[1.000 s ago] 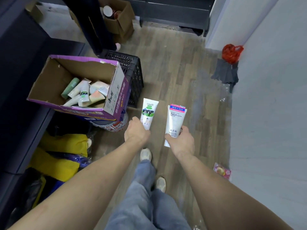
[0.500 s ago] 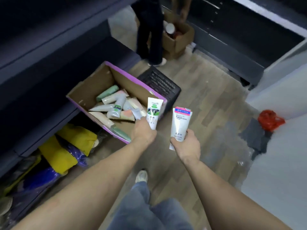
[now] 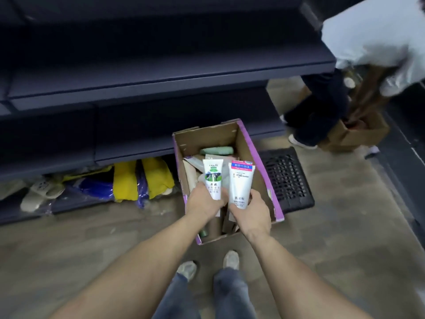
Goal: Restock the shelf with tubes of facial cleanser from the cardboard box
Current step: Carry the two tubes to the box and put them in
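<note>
Over the open cardboard box (image 3: 251, 143), the left hand (image 3: 203, 202) is clamped on a white tube with a green label (image 3: 213, 178) and the right hand (image 3: 250, 214) on a white tube with a pink band (image 3: 241, 184), both upright; the hands hide their lower ends. More tubes (image 3: 216, 150) lie blurred inside the box. Behind it stand dark shelves (image 3: 161, 74); beside it, a black crate (image 3: 285, 178) on wood-look flooring (image 3: 345, 238). A second person (image 3: 368, 42) at upper right is cut off.

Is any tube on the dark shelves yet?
No: the dark shelves show no tubes, and each hand holds one.
</note>
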The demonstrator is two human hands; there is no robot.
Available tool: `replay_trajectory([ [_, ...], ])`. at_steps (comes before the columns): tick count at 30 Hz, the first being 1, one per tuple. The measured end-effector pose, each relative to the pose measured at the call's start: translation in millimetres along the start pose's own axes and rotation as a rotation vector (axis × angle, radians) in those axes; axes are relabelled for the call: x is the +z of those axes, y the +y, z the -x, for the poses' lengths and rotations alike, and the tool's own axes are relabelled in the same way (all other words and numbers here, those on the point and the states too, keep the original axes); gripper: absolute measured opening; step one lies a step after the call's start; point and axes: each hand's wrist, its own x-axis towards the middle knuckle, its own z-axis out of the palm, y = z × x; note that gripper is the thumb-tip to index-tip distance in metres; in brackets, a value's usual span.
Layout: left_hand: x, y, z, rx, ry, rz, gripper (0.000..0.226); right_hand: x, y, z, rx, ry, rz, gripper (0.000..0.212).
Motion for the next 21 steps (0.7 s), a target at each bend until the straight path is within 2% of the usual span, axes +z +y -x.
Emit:
replay_trajectory([
  [5, 16, -2, 0, -0.185, 0.044, -0.031, 0.053, -8, 4, -36, -0.049, -0.131, 0.114, 0.029],
  [11, 48, -7, 5, -0.297, 0.047, 0.009, 0.047, 0, 32, -53, -0.040, -0.248, 0.218, 0.044],
  [17, 47, 1, 9, -0.302, 0.114, 0.027, 0.047, -7, 34, -59, -0.084, -0.289, 0.256, 0.046],
  [21, 21, 16, 16, -0.249, 0.217, 0.043, 0.047, -25, 7, -58, -0.195, -0.226, 0.156, 0.040],
])
